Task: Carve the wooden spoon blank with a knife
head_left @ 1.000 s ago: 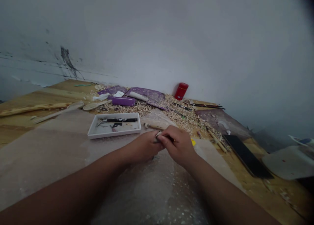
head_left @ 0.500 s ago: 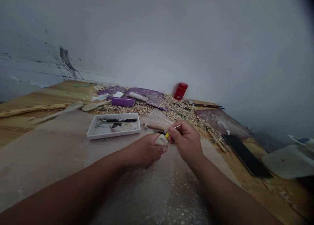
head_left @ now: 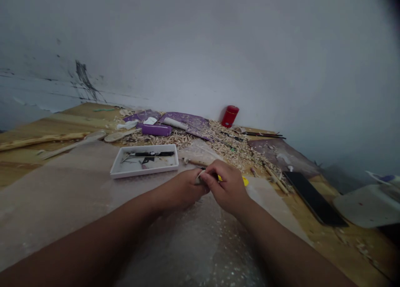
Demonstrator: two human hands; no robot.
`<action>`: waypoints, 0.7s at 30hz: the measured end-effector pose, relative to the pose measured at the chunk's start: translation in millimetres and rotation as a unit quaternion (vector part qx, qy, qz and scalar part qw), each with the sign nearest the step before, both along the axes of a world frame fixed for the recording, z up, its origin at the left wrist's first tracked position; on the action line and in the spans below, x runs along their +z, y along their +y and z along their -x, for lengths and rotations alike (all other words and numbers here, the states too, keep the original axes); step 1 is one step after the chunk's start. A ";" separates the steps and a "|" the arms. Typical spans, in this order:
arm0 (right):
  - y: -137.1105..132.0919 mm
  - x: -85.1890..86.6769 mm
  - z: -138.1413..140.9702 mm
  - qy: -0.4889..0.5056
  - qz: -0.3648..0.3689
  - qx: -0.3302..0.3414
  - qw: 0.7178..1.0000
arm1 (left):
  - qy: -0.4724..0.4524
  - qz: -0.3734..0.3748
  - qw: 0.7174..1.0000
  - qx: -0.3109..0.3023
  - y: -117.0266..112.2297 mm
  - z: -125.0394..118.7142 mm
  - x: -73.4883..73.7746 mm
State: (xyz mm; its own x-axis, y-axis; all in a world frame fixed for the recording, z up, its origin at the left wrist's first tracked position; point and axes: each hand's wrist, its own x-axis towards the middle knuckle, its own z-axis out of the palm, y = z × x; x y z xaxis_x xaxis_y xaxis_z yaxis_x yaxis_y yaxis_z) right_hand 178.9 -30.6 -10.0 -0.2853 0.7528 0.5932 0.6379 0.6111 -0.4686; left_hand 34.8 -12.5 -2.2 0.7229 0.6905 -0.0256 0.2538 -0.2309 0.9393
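Observation:
My left hand (head_left: 184,189) is closed around a small pale piece, apparently wood (head_left: 198,179), and mostly hides it. Against it, my right hand (head_left: 229,187) is closed, with thumb and forefinger pinched at the top of the piece. A tool with a yellow handle (head_left: 246,181) sticks out past the right side of my right hand; its working end is hidden by the fingers. Just behind the hands lies a wooden-handled tool (head_left: 195,162) on the bubble wrap (head_left: 78,195).
A white tray (head_left: 114,170) with black-handled tools stands to the left. Behind are wood shavings (head_left: 237,153), a purple roll (head_left: 156,130) and a red canister (head_left: 230,116). Wooden spoons (head_left: 117,135) lie at left. A dark flat slab (head_left: 314,199) lies at right.
My right hand has come left and closed in against the pale piece. The yellow part, earlier beside the piece, now shows right of my right hand. My left hand has barely moved.

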 end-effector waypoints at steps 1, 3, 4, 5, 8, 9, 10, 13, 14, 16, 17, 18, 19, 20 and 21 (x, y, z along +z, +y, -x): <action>-0.2 0.2 0.2 0.012 0.007 -0.006 1.000 | -0.001 -0.004 1.000 0.005 -0.6 0.3 0.0; -0.7 0.8 0.7 0.042 0.026 -0.018 0.999 | 0.003 0.005 1.000 0.019 -2.1 1.0 0.7; -0.9 0.9 0.9 0.057 0.039 -0.022 0.997 | 0.007 0.017 1.000 0.023 -2.8 1.4 1.2; -0.9 0.8 1.0 0.072 0.054 -0.024 0.996 | 0.008 0.026 0.999 0.027 -3.4 1.8 1.7; 0.6 -1.4 0.7 0.123 0.107 -0.016 0.986 | -0.001 0.038 0.999 0.024 -4.2 3.3 2.9; 1.7 -2.7 0.5 0.147 0.129 -0.008 0.981 | -0.001 0.046 0.999 0.021 -4.2 4.1 3.0; 3.1 -4.0 0.2 0.178 0.151 0.003 0.972 | 0.001 0.058 0.998 0.020 -4.2 4.9 3.0; 7.6 -7.4 -1.0 0.293 0.219 0.048 0.930 | 0.009 0.105 0.994 0.017 -4.5 7.0 2.4; 8.7 -8.0 -1.5 0.323 0.234 0.061 0.915 | 0.007 0.115 0.993 0.018 -4.8 7.2 2.3; 9.7 -7.9 -2.1 0.341 0.241 0.074 0.906 | 0.000 0.126 0.992 0.023 -5.8 6.8 2.8; 9.5 -7.4 -2.0 0.322 0.232 0.072 0.915 | -0.003 0.128 0.991 0.028 -6.5 6.2 3.6; 8.8 -6.7 -1.6 0.289 0.215 0.066 0.930 | -0.005 0.127 0.991 0.033 -7.1 5.3 4.7; 7.9 -6.0 -0.9 0.248 0.194 0.055 0.947 | -0.006 0.127 0.991 0.038 -7.8 4.4 6.0; 6.8 -5.2 0.0 0.203 0.170 0.042 0.963 | -0.006 0.125 0.991 0.041 -8.4 3.6 7.4; 5.8 -4.5 1.1 0.160 0.143 0.028 0.976 | -0.005 0.123 0.991 0.043 -8.9 2.8 8.8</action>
State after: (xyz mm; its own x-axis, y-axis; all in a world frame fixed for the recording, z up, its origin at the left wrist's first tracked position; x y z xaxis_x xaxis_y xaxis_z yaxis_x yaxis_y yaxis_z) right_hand 177.9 -24.8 -14.5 -0.1645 0.8891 0.4271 0.4010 0.4559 -0.7946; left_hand 32.0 -21.4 6.6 0.6634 0.7226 -0.1940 0.2524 0.0279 0.9672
